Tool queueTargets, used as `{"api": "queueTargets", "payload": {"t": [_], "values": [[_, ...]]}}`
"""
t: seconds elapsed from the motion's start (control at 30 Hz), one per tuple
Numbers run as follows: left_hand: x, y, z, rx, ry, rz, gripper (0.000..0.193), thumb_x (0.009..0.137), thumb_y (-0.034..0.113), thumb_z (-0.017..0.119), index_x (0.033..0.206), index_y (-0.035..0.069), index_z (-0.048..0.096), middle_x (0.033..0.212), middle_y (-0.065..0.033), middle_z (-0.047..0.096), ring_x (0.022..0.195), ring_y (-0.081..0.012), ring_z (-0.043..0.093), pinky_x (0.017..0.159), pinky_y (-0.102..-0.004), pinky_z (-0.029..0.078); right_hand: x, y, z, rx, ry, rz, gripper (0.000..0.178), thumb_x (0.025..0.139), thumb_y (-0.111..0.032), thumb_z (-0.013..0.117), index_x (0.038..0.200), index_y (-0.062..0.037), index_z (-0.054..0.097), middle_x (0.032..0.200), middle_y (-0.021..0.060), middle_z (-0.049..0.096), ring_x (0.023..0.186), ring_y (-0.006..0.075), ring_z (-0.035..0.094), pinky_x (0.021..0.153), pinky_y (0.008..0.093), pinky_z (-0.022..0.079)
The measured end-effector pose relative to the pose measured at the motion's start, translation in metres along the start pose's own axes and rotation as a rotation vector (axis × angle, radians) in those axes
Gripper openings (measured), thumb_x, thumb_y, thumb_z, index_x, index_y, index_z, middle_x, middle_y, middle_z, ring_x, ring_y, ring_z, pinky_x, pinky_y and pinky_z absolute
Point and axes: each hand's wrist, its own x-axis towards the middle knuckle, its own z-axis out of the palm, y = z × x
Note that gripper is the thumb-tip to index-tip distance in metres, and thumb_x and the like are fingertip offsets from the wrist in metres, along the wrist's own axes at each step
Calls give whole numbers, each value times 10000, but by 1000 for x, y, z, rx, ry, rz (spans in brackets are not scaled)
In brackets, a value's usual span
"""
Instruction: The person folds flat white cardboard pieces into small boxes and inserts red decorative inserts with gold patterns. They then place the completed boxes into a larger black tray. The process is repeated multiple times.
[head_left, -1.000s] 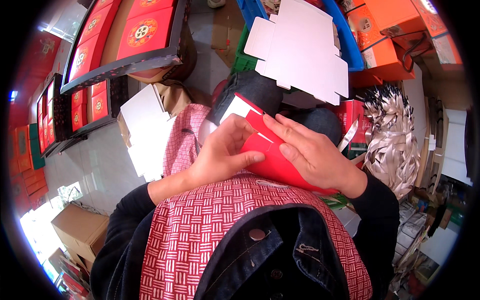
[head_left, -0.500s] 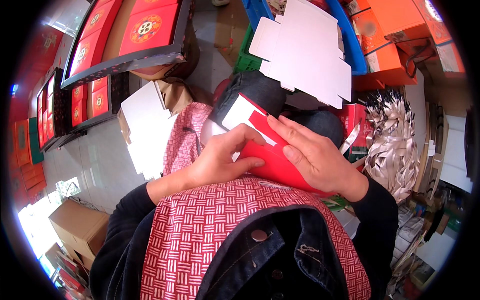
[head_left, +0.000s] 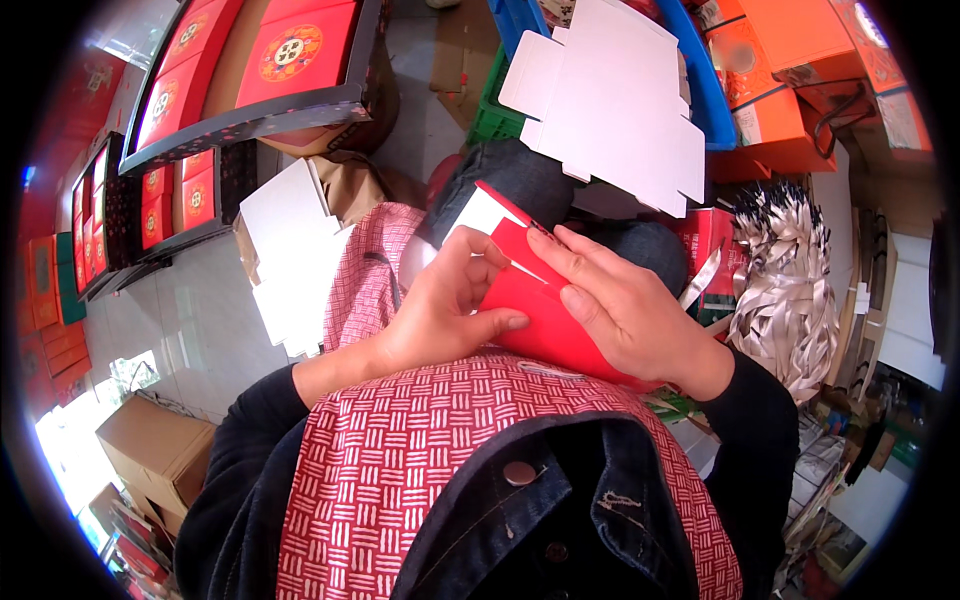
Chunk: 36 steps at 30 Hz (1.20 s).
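Observation:
On my lap, against the red patterned apron [head_left: 400, 440], a partly folded red paperboard box [head_left: 545, 325] lies tilted, its white inside and a red flap showing at the far end. My left hand [head_left: 440, 310] grips the box's left side, thumb on the red face and fingers curled at the white inner part. Across the right side lies my right hand [head_left: 635, 320], its fingers stretched together along the upper edge and its thumb pressed on the red face. The underside of the box is hidden.
White flat cartons [head_left: 610, 95] rest over a blue crate [head_left: 708, 90] and a green crate [head_left: 495, 115] ahead. More white card [head_left: 285, 235] lies left. Black trays [head_left: 290, 122] hold red boxes. Bundled ribbons [head_left: 785, 310] and orange boxes [head_left: 780, 45] stand right.
My left fingers have drawn back and curled more at the white inner part, uncovering more of the red flap. My right hand has barely shifted on the box.

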Motion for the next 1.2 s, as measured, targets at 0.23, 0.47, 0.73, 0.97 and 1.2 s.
{"api": "queueTargets", "payload": {"t": [0.23,0.47,0.73,0.97,1.2], "values": [[1,-4,-5,-68,-56,-89,240,851,44,691,1035,-28,554,957,-88,666,892,-127,640,758,-255,550,0,-2,-2,64,-5,-8,455,959,-182,463,1405,-100,435,1308,294,484,1211,446,477,976,431,434],[3,0,3,-24,63,-117,162,862,84,690,966,-27,635,869,-77,680,805,-112,644,712,-241,552,-4,-7,-1,40,-24,37,442,962,-188,461,1396,-109,454,1337,287,463,1197,427,500,979,419,434],[11,0,6,31,56,-66,174,899,139,659,957,-25,655,862,-69,684,773,-99,631,695,-235,537,-21,-1,-8,-11,122,-109,402,893,-98,575,1293,-61,565,1338,225,492,1124,350,565,948,382,464],[11,1,10,-37,95,-68,159,914,120,637,972,-26,655,873,-66,679,791,-96,625,713,-236,532,-24,-3,-9,-41,126,-96,370,887,-67,574,1255,-31,587,1313,195,528,1136,337,561,947,384,465],[10,2,13,-10,122,-14,152,911,106,637,977,-30,653,912,-68,675,816,-102,626,733,-242,533,-23,5,-9,98,87,-120,384,889,-63,569,1272,-27,573,1317,184,533,1157,337,548,972,381,448]]}}
